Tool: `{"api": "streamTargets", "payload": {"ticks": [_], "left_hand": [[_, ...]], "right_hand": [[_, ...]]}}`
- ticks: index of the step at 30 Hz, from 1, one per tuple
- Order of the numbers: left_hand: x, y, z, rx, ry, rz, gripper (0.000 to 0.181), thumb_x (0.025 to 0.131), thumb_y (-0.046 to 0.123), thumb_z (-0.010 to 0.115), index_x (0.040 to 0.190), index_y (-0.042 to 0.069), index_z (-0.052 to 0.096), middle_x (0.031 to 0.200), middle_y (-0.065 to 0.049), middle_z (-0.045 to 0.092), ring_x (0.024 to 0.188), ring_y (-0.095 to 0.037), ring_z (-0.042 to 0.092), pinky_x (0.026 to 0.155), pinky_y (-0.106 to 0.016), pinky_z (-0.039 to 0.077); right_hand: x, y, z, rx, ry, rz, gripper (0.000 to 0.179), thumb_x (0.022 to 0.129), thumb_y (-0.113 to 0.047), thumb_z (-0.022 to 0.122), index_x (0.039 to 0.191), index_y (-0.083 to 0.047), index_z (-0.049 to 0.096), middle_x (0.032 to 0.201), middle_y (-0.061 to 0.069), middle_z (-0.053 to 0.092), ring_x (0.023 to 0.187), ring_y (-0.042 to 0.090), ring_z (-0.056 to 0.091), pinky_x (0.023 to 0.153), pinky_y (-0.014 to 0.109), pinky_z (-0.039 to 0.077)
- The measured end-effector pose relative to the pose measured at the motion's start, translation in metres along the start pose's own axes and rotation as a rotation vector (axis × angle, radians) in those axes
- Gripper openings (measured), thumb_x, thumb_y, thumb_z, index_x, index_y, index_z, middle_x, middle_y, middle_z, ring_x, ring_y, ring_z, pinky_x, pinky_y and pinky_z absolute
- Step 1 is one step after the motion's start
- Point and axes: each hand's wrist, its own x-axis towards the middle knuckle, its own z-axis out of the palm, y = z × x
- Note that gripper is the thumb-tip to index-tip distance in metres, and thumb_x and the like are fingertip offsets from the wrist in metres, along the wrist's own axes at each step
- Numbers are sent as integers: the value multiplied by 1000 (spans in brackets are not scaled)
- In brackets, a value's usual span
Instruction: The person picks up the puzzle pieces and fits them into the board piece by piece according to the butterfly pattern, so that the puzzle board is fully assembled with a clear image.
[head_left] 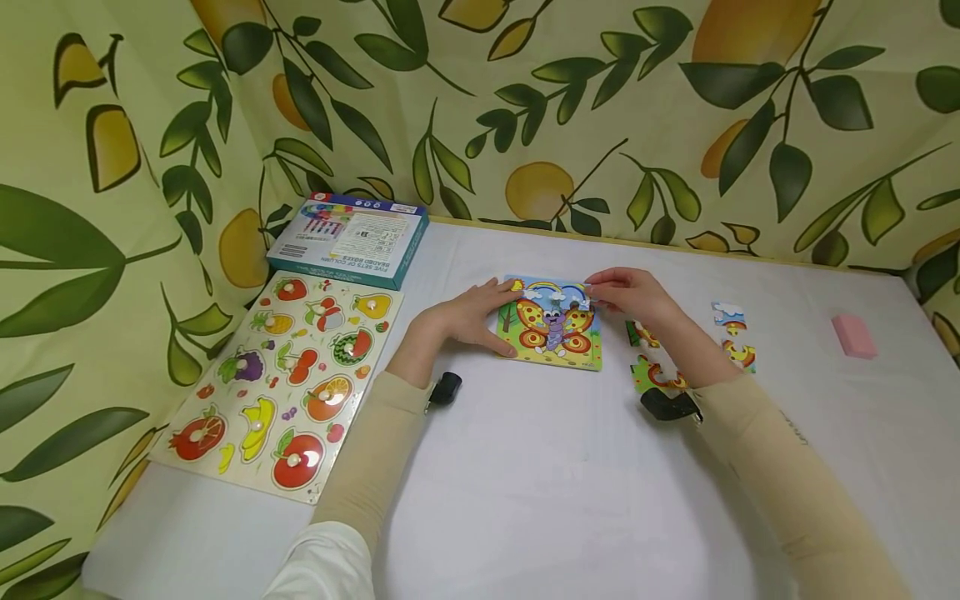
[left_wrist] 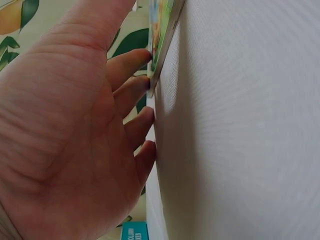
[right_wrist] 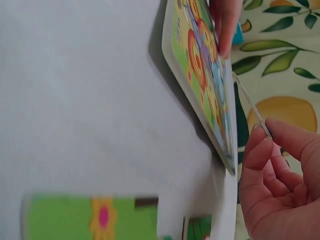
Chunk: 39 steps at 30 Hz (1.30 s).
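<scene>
A butterfly jigsaw puzzle lies on the white table, its picture showing a rainbow, a tree and a purple-bodied butterfly. My left hand rests on its left side, fingers spread along the upper edge and thumb at the lower left. In the left wrist view its fingertips touch the board's edge. At the puzzle's upper right corner, my right hand pinches a thin puzzle piece between thumb and index finger. The right wrist view shows this piece edge-on, tilted above the board, so its picture is hidden.
Loose puzzle pieces lie partly under the right forearm, with more pieces farther right. A pink block sits at the far right. On the left are a fruit peg board and a flat box. A fruit-patterned curtain stands behind.
</scene>
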Motion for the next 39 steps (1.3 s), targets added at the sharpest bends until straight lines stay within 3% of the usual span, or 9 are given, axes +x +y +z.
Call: {"api": "streamTargets", "payload": {"ticks": [11, 22, 29, 39], "left_hand": [[2, -1, 0, 11, -1, 7, 98, 77, 52, 78, 156, 26, 26, 164, 6, 7, 149, -18, -5, 119, -41, 2], [0, 1, 0, 30, -4, 1, 96, 78, 54, 75, 156, 28, 26, 164, 6, 6, 149, -19, -5, 119, -43, 3], [2, 7, 2, 127, 13, -42, 96, 78, 66, 68, 156, 31, 24, 164, 4, 7, 149, -23, -2, 119, -44, 5], [6, 27, 6, 269, 58, -122, 90, 82, 77, 50, 156, 32, 23, 161, -4, 15, 148, -25, 9, 117, -49, 15]], "right_hand": [[17, -15, 26, 37, 0, -2, 38, 94, -24, 67, 122, 1, 59, 94, 2, 65, 75, 9, 59, 71, 17, 51], [20, -20, 35, -181, 60, -41, 29, 96, -23, 65, 116, -2, 63, 103, 12, 66, 81, 16, 60, 69, 21, 49], [20, -19, 39, -326, 98, -128, 26, 96, -24, 64, 111, -3, 65, 100, 14, 66, 87, 24, 57, 74, 30, 46], [19, -20, 40, -394, 100, -167, 26, 96, -24, 64, 110, -2, 64, 101, 15, 65, 91, 26, 56, 76, 34, 47]]}}
